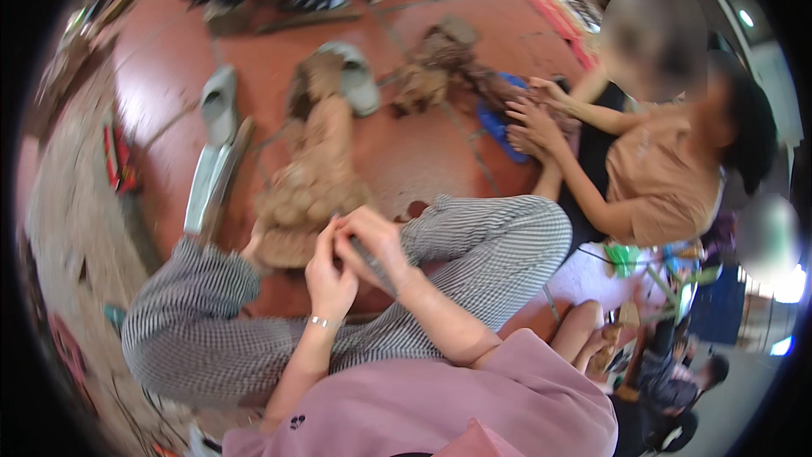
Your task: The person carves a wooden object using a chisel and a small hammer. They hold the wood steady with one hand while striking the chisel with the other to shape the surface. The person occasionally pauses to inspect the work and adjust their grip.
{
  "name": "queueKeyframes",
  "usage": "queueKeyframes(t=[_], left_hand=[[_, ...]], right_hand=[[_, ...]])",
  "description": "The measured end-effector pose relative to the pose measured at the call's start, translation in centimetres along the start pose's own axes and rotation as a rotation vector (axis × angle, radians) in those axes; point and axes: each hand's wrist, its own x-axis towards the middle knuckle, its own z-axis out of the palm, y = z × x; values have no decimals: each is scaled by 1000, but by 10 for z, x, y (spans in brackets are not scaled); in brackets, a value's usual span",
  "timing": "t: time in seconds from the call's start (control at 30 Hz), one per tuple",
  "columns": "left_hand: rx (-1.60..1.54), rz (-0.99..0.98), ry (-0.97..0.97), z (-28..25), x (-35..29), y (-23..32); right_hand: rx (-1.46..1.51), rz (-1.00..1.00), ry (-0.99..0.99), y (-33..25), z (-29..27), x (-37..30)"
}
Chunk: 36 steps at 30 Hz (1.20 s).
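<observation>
My left hand (328, 275) and my right hand (372, 241) meet in front of my lap, fingers closed. A slim grey tool, perhaps a chisel (377, 269), lies along my right palm and wrist, its upper end running in among my fingers. The left fingers pinch close to that end; what they hold is hidden. Just beyond my hands lies a brown wood carving (309, 186) with many rounded bumps at its near end and a long smooth part reaching away. Its near end sits between my crossed legs.
Grey slippers (220, 106) and a flat metal strip (207, 186) beside a wooden bar are on the red tile floor (414, 25). A large pale log (72, 195) runs along the left. A person in a brown shirt (660, 173) sits at right, hands on another brown piece (440, 68).
</observation>
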Motion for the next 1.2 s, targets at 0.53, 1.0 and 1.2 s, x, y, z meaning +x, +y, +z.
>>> queueKeyframes(t=[0.53, 1.0, 1.2], left_hand=[[81, 201, 3, 3, -2, -4], [46, 180, -6, 12, 1, -9], [55, 44, 0, -1, -1, 0]], right_hand=[[170, -8, 183, -3, 15, -2], [132, -17, 118, 2, 14, -4], [30, -36, -27, -11, -1, 7]])
